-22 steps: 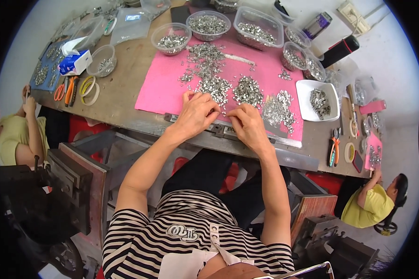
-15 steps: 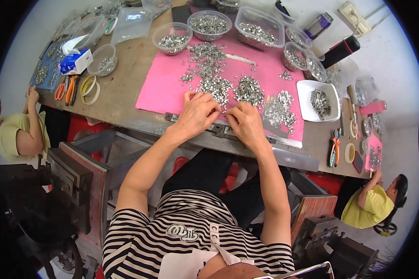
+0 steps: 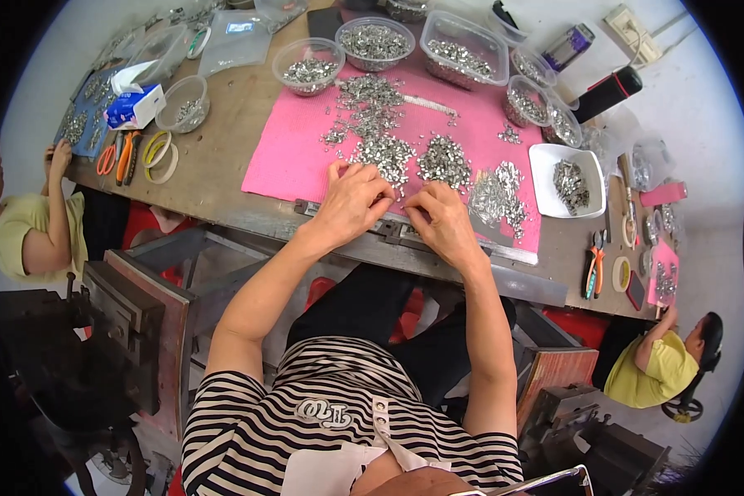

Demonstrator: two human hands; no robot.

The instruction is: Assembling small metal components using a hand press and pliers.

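My left hand [image 3: 355, 202] is over the front edge of a pink cloth [image 3: 277, 161], fingers curled, thumb and fingertips drawn together. Just right of it, my right hand [image 3: 442, 217] is pinched too. A small gap parts the two hands. Whatever lies in either pinch is too small or hidden to make out. Below them a narrow metal bar [image 3: 405, 236] runs along the table edge. Close beyond my fingers lie piles of small shiny metal pieces: one pile [image 3: 384, 157] past the left hand, a second pile [image 3: 444, 162] past the right, and flatter slivers [image 3: 489, 198] farther right.
Clear plastic tubs [image 3: 374, 43] of metal pieces line the back. A white tray [image 3: 541, 178] stands right, near pliers [image 3: 593, 266] and tape rolls [image 3: 621, 273]. At left are a tissue box [image 3: 135, 107] and orange-handled pliers [image 3: 126, 159]. People in yellow sit at left [image 3: 37, 236] and right [image 3: 657, 368].
My right hand has shifted slightly to the right, its fingertips more tightly bunched, and the gap to my left hand has widened. The left hand stays nearly where it was.
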